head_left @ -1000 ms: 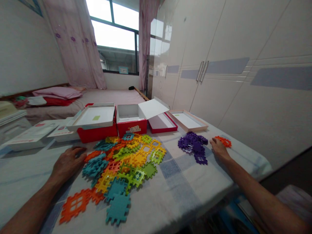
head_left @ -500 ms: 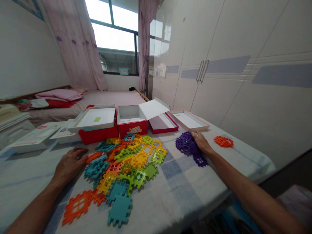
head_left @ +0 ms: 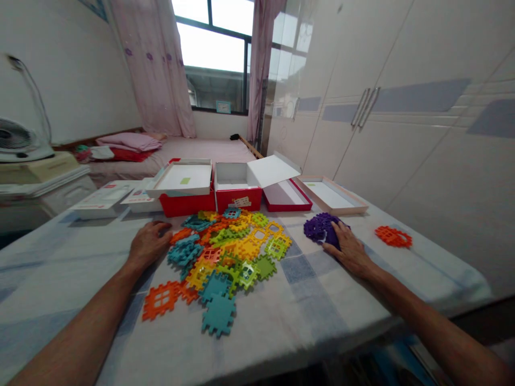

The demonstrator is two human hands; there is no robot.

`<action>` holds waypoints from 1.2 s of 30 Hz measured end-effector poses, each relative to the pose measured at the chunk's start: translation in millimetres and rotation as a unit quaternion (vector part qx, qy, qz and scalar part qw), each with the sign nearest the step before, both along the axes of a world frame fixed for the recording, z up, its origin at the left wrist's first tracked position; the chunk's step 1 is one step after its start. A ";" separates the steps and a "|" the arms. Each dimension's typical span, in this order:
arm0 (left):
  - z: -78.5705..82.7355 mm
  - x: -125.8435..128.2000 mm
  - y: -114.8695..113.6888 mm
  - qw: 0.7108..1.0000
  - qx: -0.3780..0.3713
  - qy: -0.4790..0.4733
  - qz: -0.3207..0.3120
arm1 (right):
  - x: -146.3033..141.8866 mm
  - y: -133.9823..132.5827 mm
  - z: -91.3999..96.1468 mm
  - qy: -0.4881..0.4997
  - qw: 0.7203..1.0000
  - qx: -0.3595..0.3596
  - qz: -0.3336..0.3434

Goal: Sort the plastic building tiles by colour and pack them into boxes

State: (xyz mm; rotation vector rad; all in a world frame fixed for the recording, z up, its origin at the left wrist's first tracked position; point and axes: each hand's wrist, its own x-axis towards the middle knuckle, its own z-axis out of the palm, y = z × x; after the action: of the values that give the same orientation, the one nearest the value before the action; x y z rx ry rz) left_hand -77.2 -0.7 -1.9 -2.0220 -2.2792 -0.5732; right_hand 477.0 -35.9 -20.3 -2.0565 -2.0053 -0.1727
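Note:
My right hand (head_left: 351, 251) rests at the right edge of a heap of purple interlocking plastic pieces (head_left: 317, 227). Its thumb is at the near side and its fingers lie over the top, gripping the purple pieces against the table. My left hand (head_left: 149, 244) lies on the cloth, left of a larger mixed pile. Its fingers are loosely bent and apart, holding nothing, with the tips beside an orange piece (head_left: 181, 236). Yellow pieces (head_left: 246, 247), green pieces (head_left: 265, 266) and teal pieces (head_left: 219, 313) overlap in that pile. A windowed orange square (head_left: 161, 301) lies at its near left.
Behind the pile stand an open red box (head_left: 238, 199), a white tray on another red box (head_left: 187, 205), a shallow red lid (head_left: 288, 207) and a pale pink lid (head_left: 341, 206). White boxes (head_left: 100, 201) sit at the far left. Orange pieces (head_left: 393, 236) lie at the right.
My right hand has moved over the purple pieces, and the purple piece that stuck out on the near side is now drawn into the heap. My left hand stays by the pile. The view has turned left.

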 end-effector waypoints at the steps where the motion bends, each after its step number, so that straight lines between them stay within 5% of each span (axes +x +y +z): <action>1: 0.6 1.0 -0.6 1.000 0.000 0.001 0.000 | -3.8 7.7 0.3 -0.002 1.000 0.007 -0.003; 7: -4.6 0.3 2.1 0.999 0.034 -0.010 -0.003 | -46.7 16.9 28.3 0.058 0.991 0.115 0.045; 13: -4.1 1.7 1.5 0.999 0.033 -0.027 0.001 | -153.8 -15.7 78.8 0.208 0.920 -0.013 0.331; 18: 0.3 5.9 -1.5 0.999 0.030 -0.023 0.002 | -221.2 -18.4 78.0 0.182 0.853 -0.017 0.489; 26: -3.4 -4.1 2.6 1.000 0.011 -0.002 -0.015 | -235.6 -10.0 48.5 0.167 0.860 0.004 0.481; 36: 1.7 1.4 -1.2 1.000 0.003 -0.009 -0.015 | -223.9 -18.0 53.7 0.086 0.904 0.035 0.417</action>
State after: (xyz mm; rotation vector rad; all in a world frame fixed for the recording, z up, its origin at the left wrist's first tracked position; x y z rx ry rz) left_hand -75.8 -1.8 -0.2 -2.0596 -2.2576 -0.6032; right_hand 253.1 -53.8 33.5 -0.9720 -2.4974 0.1032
